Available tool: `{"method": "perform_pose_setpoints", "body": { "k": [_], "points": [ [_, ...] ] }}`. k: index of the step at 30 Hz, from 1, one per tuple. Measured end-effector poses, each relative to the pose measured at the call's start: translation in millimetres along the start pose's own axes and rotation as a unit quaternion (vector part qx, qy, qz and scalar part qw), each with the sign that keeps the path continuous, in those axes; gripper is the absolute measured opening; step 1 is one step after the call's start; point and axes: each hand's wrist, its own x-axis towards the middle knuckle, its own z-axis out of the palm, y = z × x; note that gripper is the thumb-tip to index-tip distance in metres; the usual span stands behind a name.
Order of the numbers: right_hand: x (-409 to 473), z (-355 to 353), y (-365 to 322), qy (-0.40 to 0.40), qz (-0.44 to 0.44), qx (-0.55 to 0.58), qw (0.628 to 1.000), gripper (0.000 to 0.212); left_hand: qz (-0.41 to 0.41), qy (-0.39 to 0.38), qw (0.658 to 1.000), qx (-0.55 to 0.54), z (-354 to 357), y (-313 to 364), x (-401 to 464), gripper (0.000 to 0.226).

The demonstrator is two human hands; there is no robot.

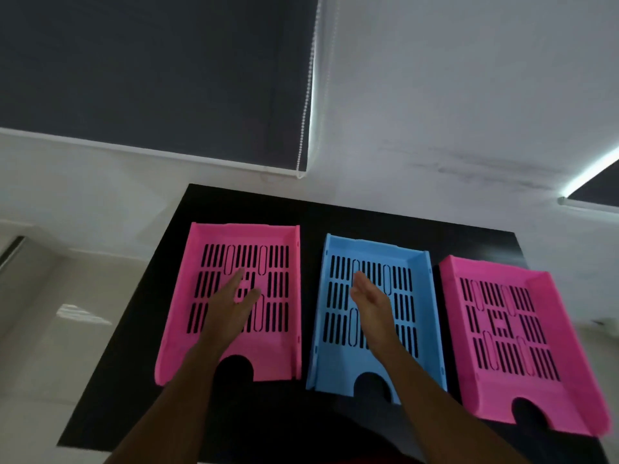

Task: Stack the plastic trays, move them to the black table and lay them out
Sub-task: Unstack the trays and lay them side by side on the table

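Three slotted plastic trays lie side by side on the black table (335,212): a pink tray (278,346) on the left, a blue tray (422,289) in the middle and a second pink tray (566,373) on the right. My left hand (231,306) hovers over the left pink tray, palm down with fingers spread, holding nothing. Over the blue tray my right hand (370,303) is held edge-on with straight fingers, also holding nothing. Whether either hand touches its tray cannot be told.
The black table stands against a white wall (469,95) with a dark roller blind (150,61) and its bead chain at the upper left. Pale floor (50,329) shows to the left of the table. The right pink tray lies close to the table's right edge.
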Motion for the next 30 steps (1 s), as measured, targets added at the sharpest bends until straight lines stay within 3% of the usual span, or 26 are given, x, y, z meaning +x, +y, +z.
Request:
{"method": "perform_pose_setpoints", "body": {
  "k": [7, 12, 18, 24, 30],
  "points": [
    [-13.7, -93.6, 20.6, 0.151, 0.012, -0.045, 0.988, 0.024, -0.011, -0.076, 0.995, 0.07, 73.7, 16.6, -13.1, 0.081],
    [-27.8, -136.7, 44.0, 0.265, 0.03, -0.126, 0.956, 0.054, -0.011, -0.11, 0.99, 0.086, 100.8, 18.9, -19.2, 0.092],
    [-32.5, -159.5, 68.3, 0.228, 0.088, -0.166, 0.955, 0.095, -0.014, -0.107, 0.988, 0.107, 112.9, 14.2, -21.2, 0.1],
    [-28.6, -161.0, 76.7, 0.192, 0.069, -0.164, 0.965, 0.092, -0.003, -0.125, 0.984, 0.129, 125.0, 8.3, -30.7, 0.079],
    [-29.2, -161.4, 83.3, 0.164, 0.05, -0.201, 0.964, 0.081, 0.015, -0.12, 0.982, 0.146, 133.2, 14.3, -36.9, 0.072]
  ]
}}
